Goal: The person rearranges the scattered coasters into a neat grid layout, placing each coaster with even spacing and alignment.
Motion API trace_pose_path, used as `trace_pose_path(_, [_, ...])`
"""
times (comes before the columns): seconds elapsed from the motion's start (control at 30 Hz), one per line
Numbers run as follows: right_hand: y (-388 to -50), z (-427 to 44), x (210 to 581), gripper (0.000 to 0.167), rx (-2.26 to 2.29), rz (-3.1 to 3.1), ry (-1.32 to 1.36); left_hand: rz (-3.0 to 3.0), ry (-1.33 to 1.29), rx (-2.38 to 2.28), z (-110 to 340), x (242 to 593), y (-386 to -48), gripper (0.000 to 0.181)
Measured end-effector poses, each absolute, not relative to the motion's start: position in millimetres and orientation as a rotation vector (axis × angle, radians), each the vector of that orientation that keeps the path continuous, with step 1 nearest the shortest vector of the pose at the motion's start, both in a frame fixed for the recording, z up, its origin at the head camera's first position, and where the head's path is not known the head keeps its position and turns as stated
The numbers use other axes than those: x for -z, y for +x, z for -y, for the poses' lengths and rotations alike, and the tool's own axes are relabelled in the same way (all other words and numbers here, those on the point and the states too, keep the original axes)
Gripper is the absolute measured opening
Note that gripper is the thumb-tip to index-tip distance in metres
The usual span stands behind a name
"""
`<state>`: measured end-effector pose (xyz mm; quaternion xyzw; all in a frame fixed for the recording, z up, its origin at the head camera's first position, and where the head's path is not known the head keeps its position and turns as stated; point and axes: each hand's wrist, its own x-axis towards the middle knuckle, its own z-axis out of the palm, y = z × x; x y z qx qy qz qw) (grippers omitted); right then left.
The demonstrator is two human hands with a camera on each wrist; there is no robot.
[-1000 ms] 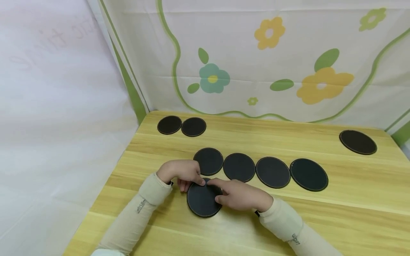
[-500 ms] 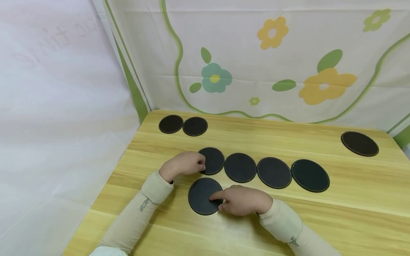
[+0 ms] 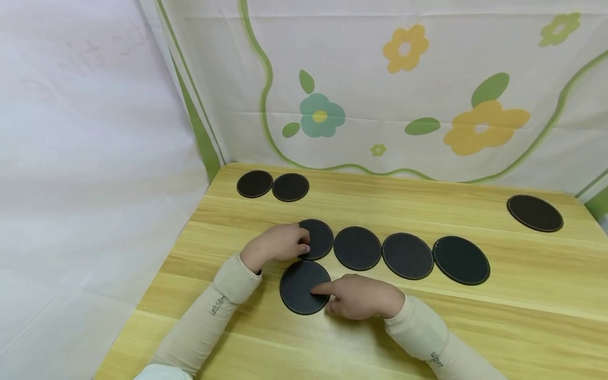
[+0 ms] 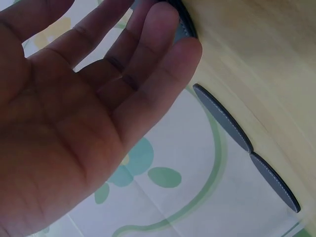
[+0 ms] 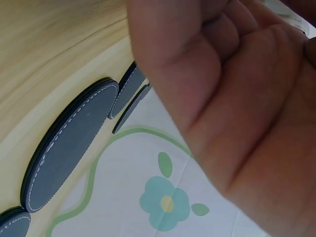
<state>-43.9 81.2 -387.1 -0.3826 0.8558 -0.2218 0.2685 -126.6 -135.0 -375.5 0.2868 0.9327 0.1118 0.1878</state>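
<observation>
In the head view, my left hand (image 3: 277, 244) rests its bent fingers on the left part of the leftmost black disc (image 3: 317, 240) in a row. Below that disc lies another round black disc (image 3: 300, 296), its upper edge close against the first. My right hand (image 3: 363, 296) touches this lower disc with an extended index finger, the other fingers curled beneath. The left wrist view shows the left palm (image 4: 64, 118) with loosely bent fingers; their contact with the disc is partly hidden. The right palm (image 5: 247, 108) covers much of the right wrist view.
Three more discs (image 3: 357, 248) continue the row to the right. Two discs (image 3: 291, 187) lie side by side at the table's back left, and one disc (image 3: 534, 213) at the back right. A flowered cloth (image 3: 361, 68) hangs behind the wooden table (image 3: 380, 338).
My left hand has left the lower disc and moved up to the row's leftmost disc. The lower disc has slid slightly up towards the row, with my right index finger further onto it.
</observation>
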Motion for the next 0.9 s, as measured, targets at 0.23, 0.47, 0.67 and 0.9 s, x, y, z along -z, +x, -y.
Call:
trace_pose_path(0.23, [-42.5, -81.7, 386.6, 0.041, 0.606, -2.311, -1.028, -2.617, 0.852, -0.291, 132.0, 376.2, -125.6, 0.013])
trace_pose_path(0.47, [-41.0, -82.1, 383.8, 0.04, 0.601, -2.324, -1.046, -2.577, 0.881, -0.337, 128.9, 374.8, -123.3, 0.013])
trace_pose_path(0.67, [-41.2, -81.2, 383.1, 0.04, 0.596, -2.329, -1.045, -2.581, 0.865, -0.349, 127.6, 374.6, -122.2, 0.014])
trace_pose_path(0.9, [-43.2, -79.8, 382.6, 0.038, 0.61, -2.321, -1.044, -2.56, 0.878, -0.359, 126.6, 375.9, -124.7, 0.014])
